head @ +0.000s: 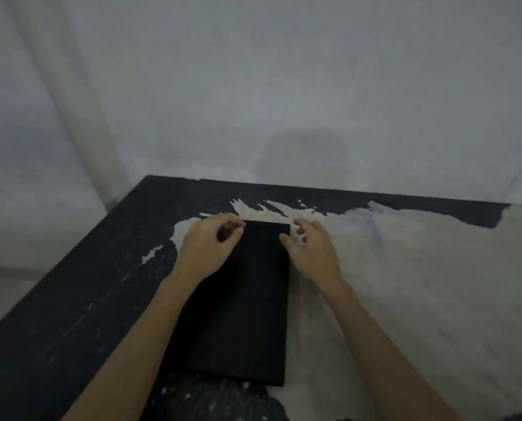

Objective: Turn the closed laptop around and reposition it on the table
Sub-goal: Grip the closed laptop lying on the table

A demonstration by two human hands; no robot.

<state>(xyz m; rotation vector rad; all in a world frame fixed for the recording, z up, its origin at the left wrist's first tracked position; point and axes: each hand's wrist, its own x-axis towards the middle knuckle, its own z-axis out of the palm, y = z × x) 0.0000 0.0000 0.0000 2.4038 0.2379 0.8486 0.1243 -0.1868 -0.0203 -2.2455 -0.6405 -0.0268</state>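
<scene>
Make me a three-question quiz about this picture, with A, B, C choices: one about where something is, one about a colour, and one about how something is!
1. Where are the two hands?
A. At the laptop's far end
B. At its near end
C. Under the table

2. What colour is the laptop?
A. White
B. Red
C. Black

3. How is the laptop?
A. Open, screen up
B. Closed, lying flat
C. Standing on its edge

Answers:
1 A: the left hand and right hand sit by the far corners.
2 C: the laptop is plain black.
3 B: it lies shut and flat on the worn table.
</scene>
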